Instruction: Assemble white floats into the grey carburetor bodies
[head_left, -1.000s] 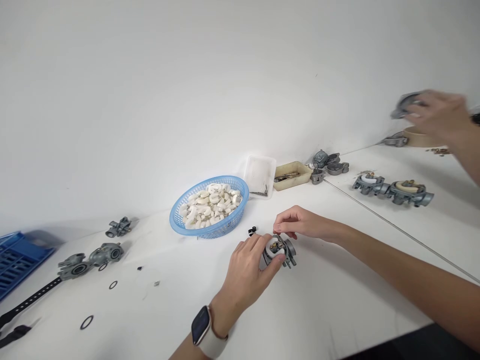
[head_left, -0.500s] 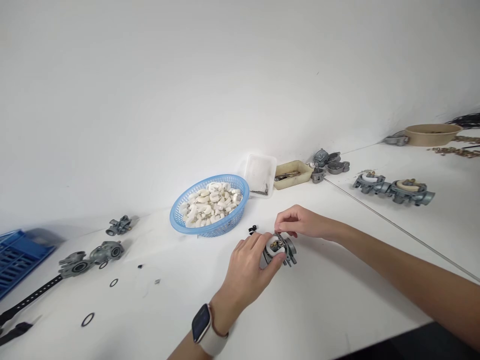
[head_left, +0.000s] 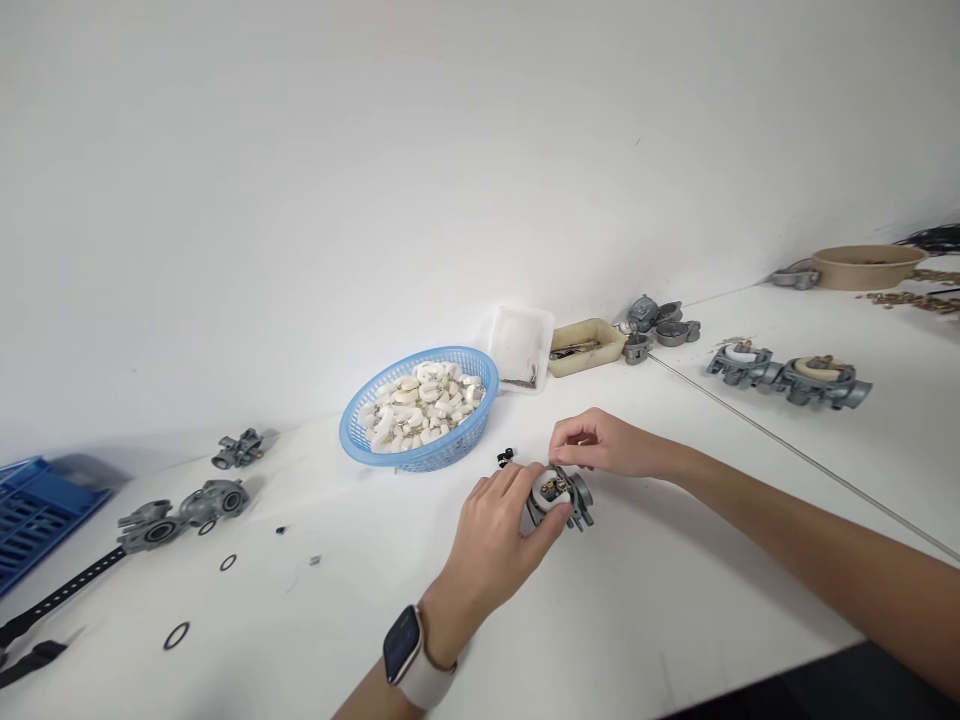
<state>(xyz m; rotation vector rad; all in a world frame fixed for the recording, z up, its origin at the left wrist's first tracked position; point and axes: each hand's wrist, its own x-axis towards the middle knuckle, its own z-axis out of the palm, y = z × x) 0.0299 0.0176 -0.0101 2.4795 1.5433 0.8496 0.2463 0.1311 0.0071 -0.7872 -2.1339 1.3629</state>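
Observation:
A small grey metal carburetor body (head_left: 571, 497) with a white float in its top sits on the white table (head_left: 615, 620). My left hand (head_left: 496, 540), with a watch on its wrist, is wrapped round its left side. My right hand (head_left: 600, 445) pinches at the top of the same part; what its fingertips hold is too small to make out. Just behind the hands lies a tiny black piece (head_left: 505, 458).
A blue basket (head_left: 352, 436) of white curved floats stands behind the hands. A clear tray (head_left: 519, 345), a tan tray (head_left: 592, 348) and grey castings (head_left: 660, 325) line the wall. More carburetor bodies lie at right (head_left: 795, 372) and left (head_left: 180, 512), with black O-rings (head_left: 176, 636) and a blue crate (head_left: 34, 515).
Another person's hand holding a grey part at the far right one second ago has left the view. My own hands have stayed on the carburetor body with only slight shifts.

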